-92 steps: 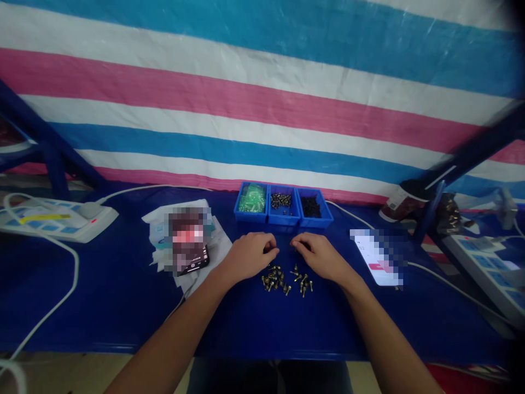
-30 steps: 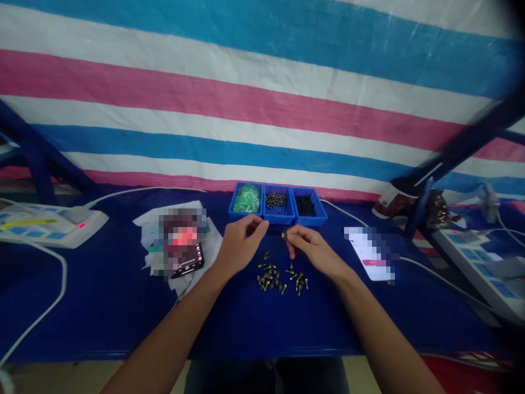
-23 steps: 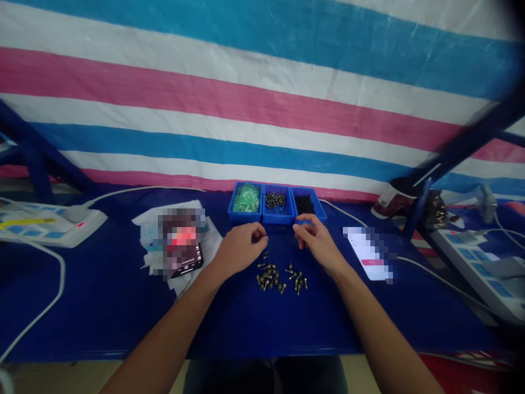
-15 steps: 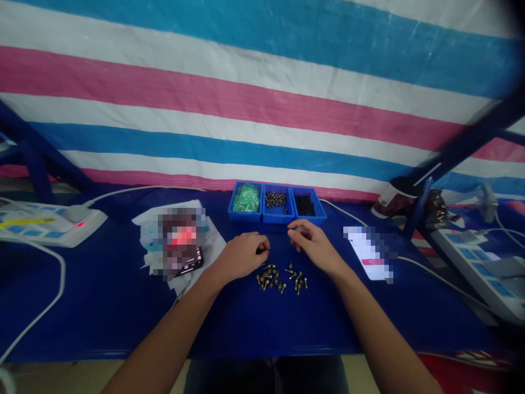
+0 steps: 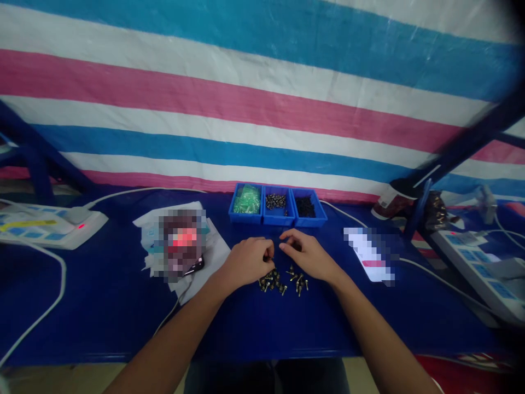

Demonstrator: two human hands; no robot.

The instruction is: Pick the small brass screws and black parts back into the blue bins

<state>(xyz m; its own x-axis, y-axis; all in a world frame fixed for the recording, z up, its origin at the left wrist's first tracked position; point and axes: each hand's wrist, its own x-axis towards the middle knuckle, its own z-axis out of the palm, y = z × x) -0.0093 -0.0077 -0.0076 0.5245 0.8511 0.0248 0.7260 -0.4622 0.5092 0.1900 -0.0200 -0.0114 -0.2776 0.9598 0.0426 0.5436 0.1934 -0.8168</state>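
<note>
I'm on the head feed, and both bare hands hang low over the middle of the blue counter (image 5: 246, 331). The left hand (image 5: 248, 262) is at the far left edge of a loose heap of small brass-and-dark metal pieces (image 5: 277, 280); its fingers curl in with the thumb close to them, but I can't tell if they're pinching anything. The right hand (image 5: 309, 254) sits just beyond a smaller scatter of the same metal pieces (image 5: 300, 282). I see a slight gap between thumb and index finger, the other fingers are tucked underneath, so no idea whether they grip something.

My guess is the pieces lie on the near side so the wrists don't block them much. The three blue plastic trays (image 5: 279, 221) stand side by side just past the hands, probably for a short reach: green plastic parts (image 5: 247, 200) left, shiny metal parts (image 5: 275, 201) middle, black parts (image 5: 304, 207) right. One tray per kind likely stops mix-ups. White-screened phone (image 5: 367, 254) lies off to the right, apart from the small stuff.
</note>
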